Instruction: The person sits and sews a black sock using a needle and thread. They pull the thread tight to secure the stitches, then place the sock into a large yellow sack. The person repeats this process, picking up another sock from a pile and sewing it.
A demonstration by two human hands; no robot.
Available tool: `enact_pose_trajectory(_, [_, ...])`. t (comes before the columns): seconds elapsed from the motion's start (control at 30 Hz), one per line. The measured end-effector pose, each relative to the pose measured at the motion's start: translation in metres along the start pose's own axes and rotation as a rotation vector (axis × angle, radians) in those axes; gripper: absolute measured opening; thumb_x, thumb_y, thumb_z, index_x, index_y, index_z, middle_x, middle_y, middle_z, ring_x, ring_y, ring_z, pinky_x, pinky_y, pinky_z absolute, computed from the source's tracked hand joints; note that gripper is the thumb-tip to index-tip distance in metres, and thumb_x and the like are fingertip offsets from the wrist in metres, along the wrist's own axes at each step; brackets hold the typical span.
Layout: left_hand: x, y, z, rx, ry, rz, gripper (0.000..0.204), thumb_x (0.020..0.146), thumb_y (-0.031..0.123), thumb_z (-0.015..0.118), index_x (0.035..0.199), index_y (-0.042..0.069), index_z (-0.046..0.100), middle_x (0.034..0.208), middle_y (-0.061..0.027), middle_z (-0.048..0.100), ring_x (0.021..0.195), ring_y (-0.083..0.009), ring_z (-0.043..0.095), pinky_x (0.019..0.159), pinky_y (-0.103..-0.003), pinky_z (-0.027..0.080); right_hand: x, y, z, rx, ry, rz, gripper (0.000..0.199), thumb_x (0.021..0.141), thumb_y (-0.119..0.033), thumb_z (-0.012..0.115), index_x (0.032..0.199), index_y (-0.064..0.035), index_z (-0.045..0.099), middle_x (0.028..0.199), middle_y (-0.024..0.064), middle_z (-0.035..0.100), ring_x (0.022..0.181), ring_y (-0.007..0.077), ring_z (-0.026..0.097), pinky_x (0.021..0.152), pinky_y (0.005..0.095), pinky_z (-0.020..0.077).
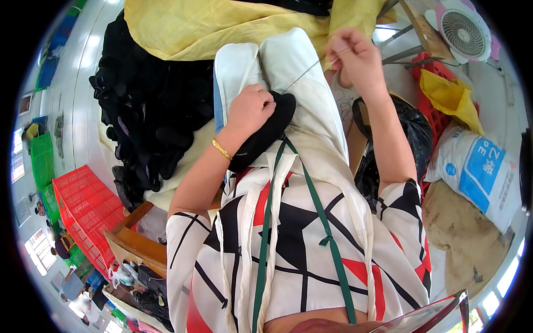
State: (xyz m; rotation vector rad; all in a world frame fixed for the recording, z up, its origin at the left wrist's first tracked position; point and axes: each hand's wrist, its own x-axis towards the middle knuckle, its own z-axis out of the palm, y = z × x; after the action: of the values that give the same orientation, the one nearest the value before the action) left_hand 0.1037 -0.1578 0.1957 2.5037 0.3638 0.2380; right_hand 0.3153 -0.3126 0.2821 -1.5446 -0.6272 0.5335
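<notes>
Head view shows a black felt-like piece lying on the person's lap, its long axis running from about seven o'clock up to one o'clock. The left hand sits right on top of its upper end, fingers curled shut and pinning it against the white apron. From the piece a thin thread runs taut toward two o'clock, up to the right hand, which is raised well apart from the piece with thumb and fingertips pinched closed on the thread's end; whether a needle is in that pinch is too small to tell. So the left hand is the nearer one, touching the piece, and the right lies along the thread's line at two o'clock from it.

A gold bangle sits on the left wrist. At ten o'clock a heap of black pieces is piled beside a yellow cloth. Further out stand a red crate at eight o'clock, a black bag at three, a white sack beyond it, and a pink fan at one o'clock.
</notes>
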Motion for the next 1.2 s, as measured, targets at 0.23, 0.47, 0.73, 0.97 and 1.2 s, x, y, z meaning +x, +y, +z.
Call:
enact_pose_trajectory(0.23, [-0.008, -0.03, 0.02, -0.608, 0.024, -0.407, 0.015, 0.084, 0.016, 0.072, 0.085, 0.001, 0.072, 0.081, -0.006, 0.068, 0.071, -0.0153, 0.061, 0.065, -0.029, 0.047, -0.058, 0.026, 0.032, -0.85, -0.85, 0.163, 0.07, 0.079, -0.069, 0.061, 0.08, 0.0005, 0.07, 0.081, 0.0157, 0.071, 0.078, 0.0311, 0.068, 0.071, 0.0411, 0.0532])
enact_pose_trajectory(0.47, [-0.01, -0.021, 0.01, -0.913, -0.011, -0.626, 0.011, 0.088, 0.015, 0.07, 0.089, 0.004, 0.071, 0.078, 0.0031, 0.064, 0.067, -0.0046, 0.052, 0.061, -0.02, 0.041, -0.076, 0.057, 0.07, -0.872, -1.009, 0.256, 0.062, 0.08, -0.058, 0.065, 0.08, 0.0036, 0.07, 0.072, 0.0182, 0.067, 0.069, 0.0283, 0.067, 0.066, 0.0409, 0.0524])
enact_pose_trajectory(0.73, [-0.014, -0.02, 0.003, -1.044, -0.017, -0.708, 0.012, 0.088, 0.017, 0.071, 0.089, 0.006, 0.071, 0.077, 0.0038, 0.062, 0.069, -0.0051, 0.052, 0.063, -0.022, 0.041, -0.081, 0.021, -0.007, -0.245, -0.821, 0.444, 0.032, 0.091, -0.015, 0.061, 0.118, 0.0015, 0.061, 0.092, 0.0098, 0.069, 0.077, 0.019, 0.067, 0.072, 0.0329, 0.0521])
enact_pose_trajectory(0.97, [-0.012, -0.017, 0.004, -1.123, 0.009, -0.774, 0.014, 0.088, 0.019, 0.072, 0.09, 0.005, 0.07, 0.077, 0.0038, 0.062, 0.068, -0.0053, 0.052, 0.063, -0.021, 0.041, -0.062, 0.037, -0.006, 0.24, -0.58, 0.586, 0.026, 0.099, -0.019, 0.056, 0.114, 0.0008, 0.064, 0.092, 0.0012, 0.067, 0.072, 0.0096, 0.058, 0.072, 0.025, 0.0495])
enact_pose_trajectory(1.2, [-0.014, -0.02, 0.0, -1.149, 0.026, -0.79, 0.013, 0.088, 0.017, 0.072, 0.091, 0.004, 0.07, 0.077, 0.0034, 0.062, 0.068, -0.0054, 0.051, 0.063, -0.021, 0.041, -0.04, 0.042, 0.059, -0.857, -0.643, -0.096, 0.033, 0.095, -0.039, 0.055, 0.103, -0.0105, 0.069, 0.094, 0.0117, 0.068, 0.088, 0.0316, 0.066, 0.076, 0.0452, 0.0516])
